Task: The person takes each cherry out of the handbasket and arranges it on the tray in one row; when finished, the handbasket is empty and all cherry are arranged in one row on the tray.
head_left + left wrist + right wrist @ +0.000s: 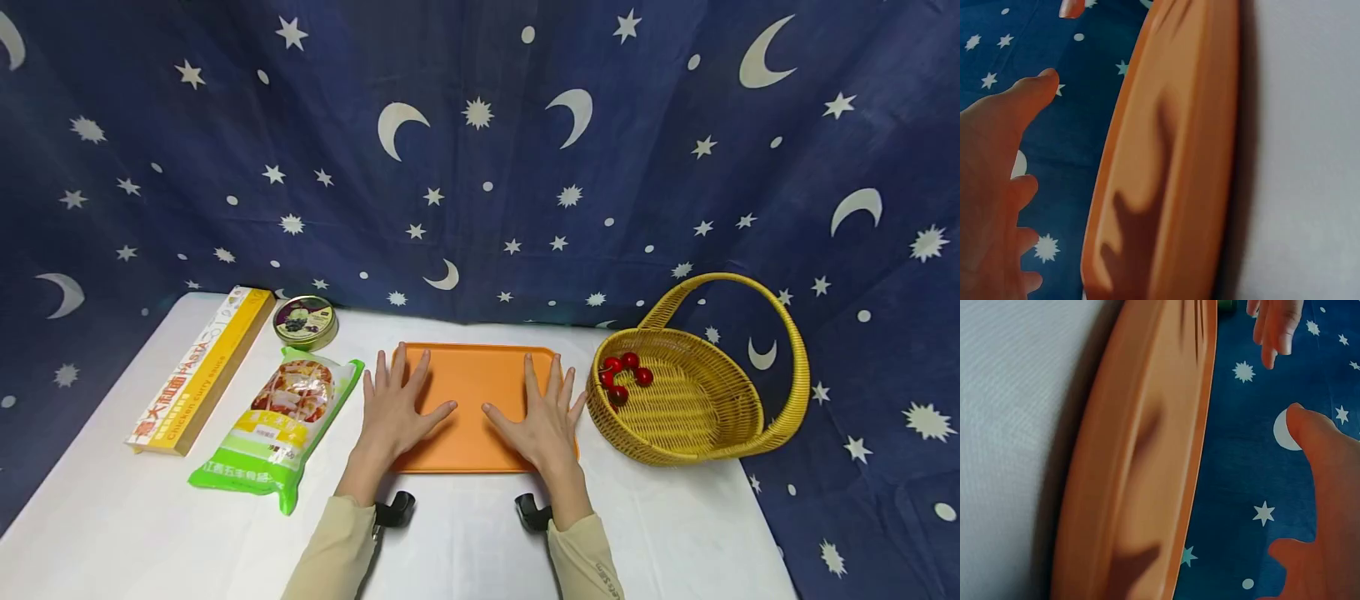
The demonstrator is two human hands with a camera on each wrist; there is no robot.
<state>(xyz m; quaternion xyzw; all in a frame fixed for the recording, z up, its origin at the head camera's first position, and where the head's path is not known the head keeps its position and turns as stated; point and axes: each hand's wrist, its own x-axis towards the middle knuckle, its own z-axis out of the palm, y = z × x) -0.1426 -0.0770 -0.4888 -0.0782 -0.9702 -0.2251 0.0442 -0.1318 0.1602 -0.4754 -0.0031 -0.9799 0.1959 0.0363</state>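
An orange rectangular tray lies on the white table. Over its left part my left hand is spread, palm down, holding nothing. My right hand spreads its fingers the same way over the tray's right part. Both wrist views show a gap between the hands and the tray, with shadows of fingers falling on it. In the left wrist view the left hand has its thumb held apart from the fingers. The right hand appears likewise in the right wrist view.
On the left lie a yellow and white pasta box, a round tin and a green food packet. To the right stands a yellow wicker basket with a tall handle and several red cherries. Behind hangs a dark blue curtain.
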